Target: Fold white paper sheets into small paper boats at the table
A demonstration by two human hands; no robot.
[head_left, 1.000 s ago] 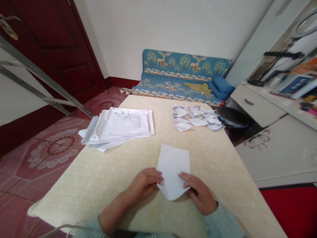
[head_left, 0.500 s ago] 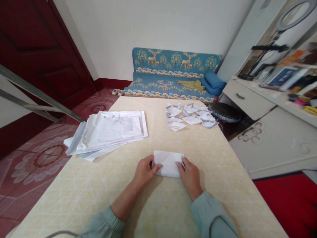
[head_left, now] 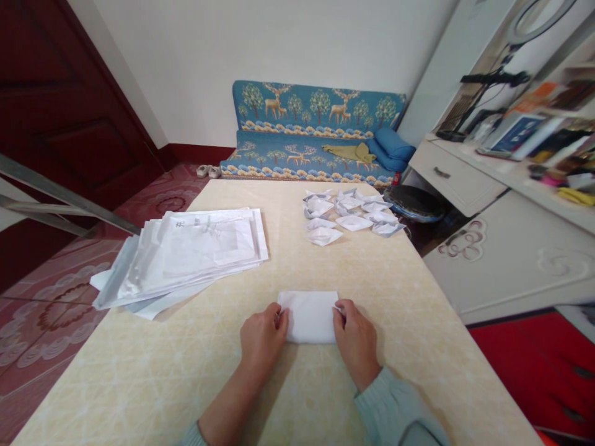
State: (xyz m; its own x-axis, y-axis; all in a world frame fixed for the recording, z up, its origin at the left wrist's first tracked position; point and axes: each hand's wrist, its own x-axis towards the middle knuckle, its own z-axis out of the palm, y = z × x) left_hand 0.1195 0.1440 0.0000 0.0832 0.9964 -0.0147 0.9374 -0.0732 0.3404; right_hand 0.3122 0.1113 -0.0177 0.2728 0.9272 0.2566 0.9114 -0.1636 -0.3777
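Observation:
A folded sheet of white paper (head_left: 310, 317) lies between my hands near the middle of the table. My left hand (head_left: 264, 334) grips its left edge, thumb on the near side and fingers curled behind. At the right edge my right hand (head_left: 356, 337) pinches the paper in the same way. Beyond it, several folded paper boats (head_left: 352, 214) stand grouped at the table's far right. To the left lies a stack of white paper sheets (head_left: 199, 244), some with faint print showing through.
The table (head_left: 186, 371) has a pale yellow patterned cover. Past its far edge is a blue sofa (head_left: 292, 145) with a deer pattern. A cluttered white cabinet (head_left: 469, 179) and a dark round stool (head_left: 413, 203) stand on the right. Metal bars (head_left: 65, 192) cross at left.
The view has shifted slightly. My left thumb has moved off the paper's face to its left edge, and the folded sheet now lies flatter and squarer between both hands.

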